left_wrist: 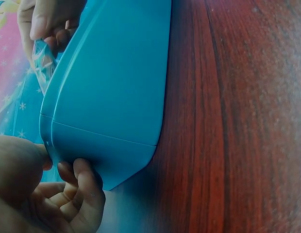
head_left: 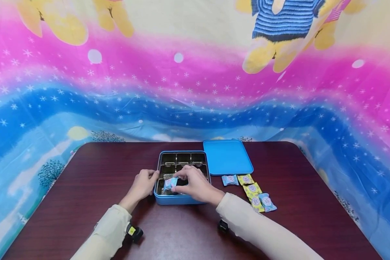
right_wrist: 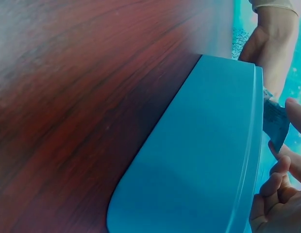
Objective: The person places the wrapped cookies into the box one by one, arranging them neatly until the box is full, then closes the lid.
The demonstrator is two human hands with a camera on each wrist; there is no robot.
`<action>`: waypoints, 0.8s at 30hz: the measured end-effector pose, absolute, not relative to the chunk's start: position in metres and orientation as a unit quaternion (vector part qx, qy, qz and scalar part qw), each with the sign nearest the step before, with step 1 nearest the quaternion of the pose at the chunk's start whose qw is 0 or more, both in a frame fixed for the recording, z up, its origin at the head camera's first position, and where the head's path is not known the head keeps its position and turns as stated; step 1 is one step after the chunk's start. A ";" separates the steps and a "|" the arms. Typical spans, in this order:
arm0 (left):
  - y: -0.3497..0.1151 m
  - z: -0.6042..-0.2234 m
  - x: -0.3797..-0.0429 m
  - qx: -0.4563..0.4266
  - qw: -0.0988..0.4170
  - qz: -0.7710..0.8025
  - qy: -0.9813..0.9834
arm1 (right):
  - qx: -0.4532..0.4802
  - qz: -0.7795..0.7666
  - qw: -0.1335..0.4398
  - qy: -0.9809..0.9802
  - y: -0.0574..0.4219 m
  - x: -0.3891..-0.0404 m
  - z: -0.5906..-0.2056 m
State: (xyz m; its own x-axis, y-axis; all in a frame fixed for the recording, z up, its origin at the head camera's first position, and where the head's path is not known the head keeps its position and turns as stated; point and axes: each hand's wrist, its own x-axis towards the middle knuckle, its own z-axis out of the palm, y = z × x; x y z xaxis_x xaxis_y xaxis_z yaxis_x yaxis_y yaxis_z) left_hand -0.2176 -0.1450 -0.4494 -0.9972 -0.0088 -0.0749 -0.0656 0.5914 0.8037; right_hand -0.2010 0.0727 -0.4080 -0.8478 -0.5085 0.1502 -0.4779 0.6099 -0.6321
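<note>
My right hand (head_left: 196,183) pinches a blue wrapped candy (head_left: 170,183) between thumb and fingers, over the front-left compartment of a blue tin box (head_left: 182,200). The right wrist view shows the candy (right_wrist: 275,121) just above the tin's rim. Inside the tin lies a dark, shiny divided tray (head_left: 183,157) with rows of square compartments; the right hand hides part of it. My left hand (head_left: 144,183) holds the tin at its left side. In the left wrist view its thumb lies at the rim and its curled fingers (left_wrist: 85,179) rest against the outer wall.
The blue lid (head_left: 228,157) lies flat behind and right of the tin. In front of it are a blue candy (head_left: 230,180), several yellow candies (head_left: 252,188) and another blue one (head_left: 267,202). A printed curtain (head_left: 188,90) hangs behind the dark wooden table (head_left: 110,159).
</note>
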 end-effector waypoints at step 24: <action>-0.145 -0.449 -0.217 -0.023 0.045 0.449 0.892 | -0.275 -0.282 0.030 0.919 0.051 -0.201 -0.417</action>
